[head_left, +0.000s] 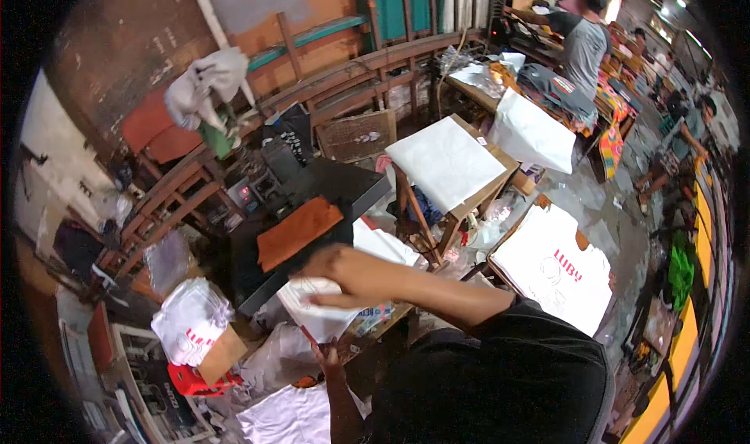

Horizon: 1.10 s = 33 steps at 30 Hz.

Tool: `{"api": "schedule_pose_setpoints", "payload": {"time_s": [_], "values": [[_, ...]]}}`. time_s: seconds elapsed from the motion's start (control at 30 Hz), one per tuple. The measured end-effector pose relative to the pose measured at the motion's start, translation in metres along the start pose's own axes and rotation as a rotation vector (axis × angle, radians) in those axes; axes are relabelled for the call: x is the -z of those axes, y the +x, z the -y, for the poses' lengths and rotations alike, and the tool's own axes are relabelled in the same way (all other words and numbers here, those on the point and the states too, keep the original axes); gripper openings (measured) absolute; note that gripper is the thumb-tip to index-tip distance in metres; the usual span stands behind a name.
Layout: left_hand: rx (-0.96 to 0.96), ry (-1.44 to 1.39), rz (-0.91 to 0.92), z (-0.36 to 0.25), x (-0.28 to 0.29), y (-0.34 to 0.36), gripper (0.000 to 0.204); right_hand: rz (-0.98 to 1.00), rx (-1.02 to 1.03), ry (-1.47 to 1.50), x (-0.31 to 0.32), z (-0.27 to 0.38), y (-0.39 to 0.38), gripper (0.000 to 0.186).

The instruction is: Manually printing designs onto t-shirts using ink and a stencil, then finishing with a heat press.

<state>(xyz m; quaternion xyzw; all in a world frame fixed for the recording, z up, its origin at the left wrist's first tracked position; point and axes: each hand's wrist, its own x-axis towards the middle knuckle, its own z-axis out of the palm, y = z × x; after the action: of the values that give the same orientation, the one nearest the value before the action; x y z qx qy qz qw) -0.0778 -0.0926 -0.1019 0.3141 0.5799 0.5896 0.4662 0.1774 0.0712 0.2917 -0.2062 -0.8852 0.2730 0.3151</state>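
Observation:
A white T-shirt (312, 310) with faint print lies at the near edge of a black heat press (301, 237). My right hand (344, 276) reaches across just above it, fingers apart and smeared by motion, holding nothing that I can see. Lower down, my left hand (326, 356) is at the shirt's near edge, its fingers closed on the cloth and partly hidden. On the press rests a folded brown-orange cloth (299, 231), beyond my right hand.
White shirts with red print (191, 319) sit in a box at left; another printed shirt pile (555, 268) is at right. A white sheet (445, 161) covers a wooden table. White cloth (285, 417) lies low in front. A person in grey (582, 49) works at the far bench.

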Motion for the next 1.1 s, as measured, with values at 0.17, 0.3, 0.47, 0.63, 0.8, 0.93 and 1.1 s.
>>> {"api": "schedule_pose_setpoints", "payload": {"time_s": [0.17,0.3,0.47,0.63,0.8,0.93,1.1], "values": [[-0.304,0.479,0.233,-0.011,0.027,-0.005,0.043,0.352,-0.177,0.652,-0.041,-0.002,-0.068,0.026],[0.345,0.343,0.045,-0.029,0.027,-0.009,0.031,0.599,-0.487,0.486,-0.11,-0.04,-0.133,0.043],[0.085,0.74,0.117,-0.069,0.012,-0.049,0.03,0.484,-0.93,0.801,-0.143,-0.007,-0.159,0.068],[0.328,0.014,0.214,-0.12,-0.019,-0.083,0.023,0.464,-1.17,1.706,-0.282,-0.057,-0.183,0.075],[0.399,-0.092,0.318,-0.134,-0.033,-0.126,0.026,-0.225,-1.093,1.602,-0.241,0.031,-0.161,0.053],[0.494,-0.243,0.47,-0.09,-0.013,-0.137,0.032,-0.515,-1.159,1.31,-0.215,0.079,-0.181,0.037],[0.717,-0.872,0.724,-0.128,-0.016,-0.121,0.078,-0.766,-1.302,1.067,-0.169,0.12,-0.211,0.027]]}}
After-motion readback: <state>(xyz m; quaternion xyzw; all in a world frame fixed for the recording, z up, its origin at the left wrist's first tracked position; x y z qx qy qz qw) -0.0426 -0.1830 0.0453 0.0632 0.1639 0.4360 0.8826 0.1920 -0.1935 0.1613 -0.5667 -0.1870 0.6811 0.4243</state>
